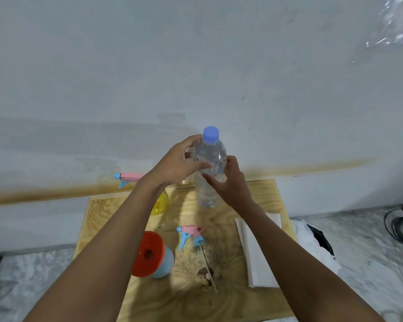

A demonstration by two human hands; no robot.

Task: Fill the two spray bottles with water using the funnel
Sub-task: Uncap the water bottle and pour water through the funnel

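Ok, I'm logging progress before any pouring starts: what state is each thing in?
Water bottle: upright, holds water, gripped by left hand and right hand.
Cap: on.
Funnel: sitting in the blue bottle.
Spray head: off, lying on the table.
Yellow bottle: upright, partly hidden.

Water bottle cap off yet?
No, the blue cap sits on the neck of the water bottle, which the left hand and right hand grip.
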